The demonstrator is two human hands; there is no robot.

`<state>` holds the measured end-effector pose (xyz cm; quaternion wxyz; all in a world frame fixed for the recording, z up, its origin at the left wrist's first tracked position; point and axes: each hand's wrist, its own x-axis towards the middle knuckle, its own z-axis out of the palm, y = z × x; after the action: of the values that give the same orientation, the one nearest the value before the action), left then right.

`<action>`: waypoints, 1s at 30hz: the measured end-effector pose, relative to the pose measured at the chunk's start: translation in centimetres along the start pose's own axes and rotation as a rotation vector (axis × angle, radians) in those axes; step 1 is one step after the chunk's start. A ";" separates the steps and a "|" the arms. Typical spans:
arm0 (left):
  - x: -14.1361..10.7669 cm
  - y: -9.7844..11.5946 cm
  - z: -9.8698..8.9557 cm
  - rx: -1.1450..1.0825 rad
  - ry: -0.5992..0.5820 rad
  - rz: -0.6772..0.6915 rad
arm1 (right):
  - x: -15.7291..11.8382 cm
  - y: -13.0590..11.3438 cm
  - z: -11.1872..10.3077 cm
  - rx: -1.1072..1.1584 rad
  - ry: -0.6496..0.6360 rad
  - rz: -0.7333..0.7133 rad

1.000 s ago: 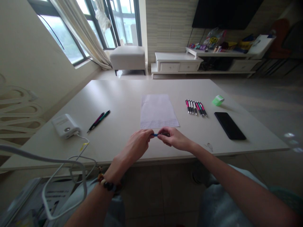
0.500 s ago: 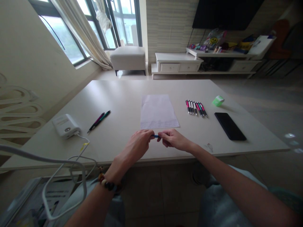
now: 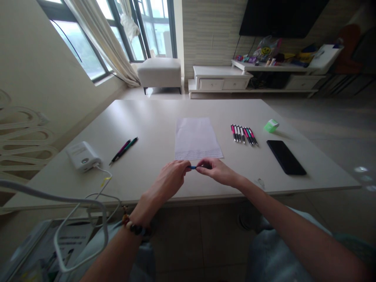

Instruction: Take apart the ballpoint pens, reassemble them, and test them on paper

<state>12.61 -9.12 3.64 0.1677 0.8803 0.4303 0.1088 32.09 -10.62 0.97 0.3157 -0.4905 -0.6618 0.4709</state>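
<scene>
Between my two hands, just above the table's near edge, is a slim blue pen (image 3: pixel 192 167), mostly covered by my fingers. My left hand (image 3: pixel 175 174) is closed around its left part. The thumb and fingertips of my right hand (image 3: pixel 216 170) pinch its right end. Right behind the hands lies a sheet of paper (image 3: pixel 197 135) with lines of small writing along its near edge.
Several pens (image 3: pixel 243 134) lie in a row right of the paper, near a black phone (image 3: pixel 286 157) and a green-and-white container (image 3: pixel 271 125). At left are two pens (image 3: pixel 123 150) and a white device (image 3: pixel 83 156) with a cable (image 3: pixel 101 192) looping off the edge.
My right hand has shifted its grip on the blue pen, its fingers now more extended at the right end. My left hand has stayed almost in place.
</scene>
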 end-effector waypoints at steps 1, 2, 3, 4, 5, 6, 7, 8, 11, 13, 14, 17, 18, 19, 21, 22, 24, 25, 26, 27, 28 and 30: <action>0.0 0.0 0.0 0.002 0.002 -0.003 | 0.0 0.0 -0.1 -0.005 0.003 0.007; 0.0 0.0 0.0 0.002 0.000 -0.005 | 0.0 0.1 -0.1 -0.011 0.004 0.014; 0.0 -0.1 0.0 0.003 -0.004 -0.009 | -0.1 0.1 -0.2 -0.015 0.005 0.021; 0.1 -0.1 -0.1 0.002 -0.008 -0.012 | -0.1 0.1 -0.3 -0.016 0.005 0.026; 0.1 -0.1 -0.1 0.000 -0.010 -0.013 | -0.1 0.0 -0.4 -0.018 0.004 0.028; 0.1 -0.1 -0.1 -0.005 -0.006 -0.012 | -0.1 0.0 -0.4 -0.021 0.007 0.021; 0.1 -0.1 0.0 -0.011 0.001 -0.009 | -0.1 0.0 -0.5 -0.025 0.009 0.005; 0.1 -0.1 0.0 -0.018 0.010 -0.005 | 0.0 0.0 -0.5 -0.031 0.010 -0.017; 0.1 -0.2 0.3 -0.046 0.013 0.013 | 0.1 0.1 -0.5 -0.051 0.004 -0.060; 0.1 -0.2 0.4 -0.065 0.011 0.020 | 0.3 0.2 -0.6 -0.059 0.003 -0.048; 0.1 -0.2 0.5 -0.071 0.013 0.022 | 0.3 0.3 -0.6 -0.062 0.006 -0.043; 0.2 -0.2 0.4 -0.061 0.022 0.012 | 0.5 0.3 -0.8 -0.054 0.006 -0.045; 0.3 -0.2 0.3 -0.054 0.019 0.006 | 0.5 0.3 -0.8 -0.046 0.003 -0.044; 0.3 -0.2 0.3 -0.049 0.015 -0.001 | 0.6 0.3 -0.9 -0.037 0.002 -0.040; 0.4 -0.3 0.3 -0.049 0.015 -0.018 | 0.7 0.3 -1.0 -0.020 0.018 -0.034; 0.4 -0.4 0.3 -0.052 0.017 -0.023 | 0.7 0.3 -1.0 -0.011 0.032 -0.034; 0.4 -0.5 0.4 -0.057 0.025 -0.029 | 0.7 0.2 -1.2 0.019 0.051 -0.031; 0.4 -0.5 0.5 -0.054 0.032 -0.030 | 0.7 0.2 -1.2 0.038 0.054 -0.029; 0.4 -0.6 0.5 -0.049 0.040 -0.030 | 0.7 0.2 -1.2 0.051 0.054 -0.026; 0.4 -0.6 0.6 -0.041 0.052 -0.029 | 0.7 0.2 -1.2 0.057 0.051 -0.020; 0.4 -0.5 0.7 -0.034 0.064 -0.026 | 0.7 0.3 -1.2 0.053 0.043 -0.007; 0.4 -0.4 0.7 -0.027 0.081 -0.011 | 0.7 0.6 -1.1 0.041 0.004 0.036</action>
<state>12.83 -8.70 2.86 0.1627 0.8704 0.4400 0.1491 32.99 -9.55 0.80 0.3188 -0.4966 -0.6425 0.4889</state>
